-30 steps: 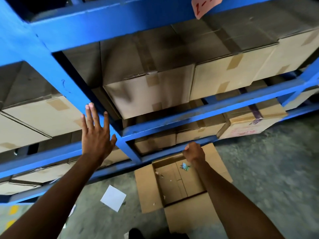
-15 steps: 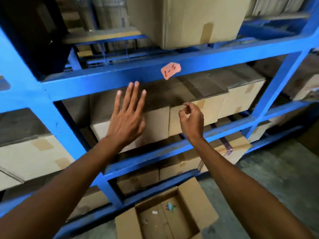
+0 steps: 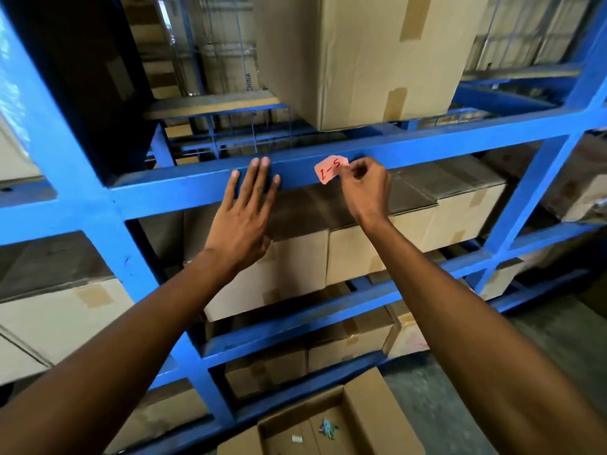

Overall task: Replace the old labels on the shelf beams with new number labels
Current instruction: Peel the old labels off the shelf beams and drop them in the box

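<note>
A pink label (image 3: 329, 171) with "1-5" written in red is stuck on the front of a blue shelf beam (image 3: 427, 147). My right hand (image 3: 364, 188) pinches the label's right edge between thumb and fingertips. To the left of the label, my left hand (image 3: 244, 215) lies flat with spread fingers, its fingertips pressed on the same beam. The label's right corner is hidden by my fingers.
Blue uprights (image 3: 65, 178) frame the bay. Sealed cardboard boxes (image 3: 361, 57) fill the shelves above and below the beam. On the grey floor below stands an open cardboard box (image 3: 364, 408) holding small scraps.
Both hands rose from low by the floor box to the beam. My left hand came to rest flat on the beam and my right hand took hold of the pink label.
</note>
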`<state>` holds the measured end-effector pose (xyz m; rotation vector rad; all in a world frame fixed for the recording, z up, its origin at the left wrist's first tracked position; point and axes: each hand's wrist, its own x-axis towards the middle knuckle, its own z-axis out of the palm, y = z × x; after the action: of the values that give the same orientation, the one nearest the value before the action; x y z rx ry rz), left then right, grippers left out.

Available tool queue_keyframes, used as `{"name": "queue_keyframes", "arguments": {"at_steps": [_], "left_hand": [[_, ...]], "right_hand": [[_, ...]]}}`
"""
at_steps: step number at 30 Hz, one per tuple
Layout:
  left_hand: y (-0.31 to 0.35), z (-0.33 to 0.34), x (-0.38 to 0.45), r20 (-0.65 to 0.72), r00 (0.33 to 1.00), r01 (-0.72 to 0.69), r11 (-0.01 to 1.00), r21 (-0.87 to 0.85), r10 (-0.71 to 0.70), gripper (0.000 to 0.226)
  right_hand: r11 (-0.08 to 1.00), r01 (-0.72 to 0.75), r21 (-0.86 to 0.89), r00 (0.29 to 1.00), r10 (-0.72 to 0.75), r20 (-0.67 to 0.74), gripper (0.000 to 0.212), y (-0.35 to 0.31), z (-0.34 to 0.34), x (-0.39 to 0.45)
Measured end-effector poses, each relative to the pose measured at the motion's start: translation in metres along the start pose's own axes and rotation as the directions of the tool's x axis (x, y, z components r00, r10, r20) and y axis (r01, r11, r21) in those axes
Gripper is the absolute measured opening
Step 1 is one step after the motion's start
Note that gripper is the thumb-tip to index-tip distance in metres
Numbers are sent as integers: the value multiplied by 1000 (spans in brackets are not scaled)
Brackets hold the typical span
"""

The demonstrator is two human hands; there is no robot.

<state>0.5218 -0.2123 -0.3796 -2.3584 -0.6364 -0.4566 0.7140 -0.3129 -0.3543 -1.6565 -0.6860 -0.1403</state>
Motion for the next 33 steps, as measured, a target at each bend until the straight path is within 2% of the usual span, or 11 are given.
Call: {"name": "queue_keyframes", "arguments": {"at_steps": [7,11,15,19,21,24,30,33], "left_hand": [[-3,9,-19,-38,999,-35,999,-14,34,93],[-1,38,-64,21,1000,8,999,-50,-7,90],[-3,66,-124,116,986,123,991,-44,-117,87],[-11,82,-177,237,948,218,976,7,-213,76],[-16,85,-194,300,910,292,956,31,-287,81],[-22,90,-212,406,847,347,936,67,-343,91],[-19,97,-214,435,833,332,938,100,-341,88],[-15,99,-212,439,824,359,930,84,-358,88]], "right_hand": [[981,59,186,990,-81,116,22,-12,15,-34],[973,68,222,952,-130,278,14,-11,32,-79],[989,-9,144,889,-58,453,5,12,57,-129],[991,-133,-14,767,112,632,8,56,81,-179],[987,-124,-100,740,159,654,9,86,90,-202],[967,-129,-222,660,250,708,9,135,101,-237],[872,-104,-479,466,468,751,15,198,95,-277],[840,-86,-536,455,512,729,14,215,93,-289]]}}
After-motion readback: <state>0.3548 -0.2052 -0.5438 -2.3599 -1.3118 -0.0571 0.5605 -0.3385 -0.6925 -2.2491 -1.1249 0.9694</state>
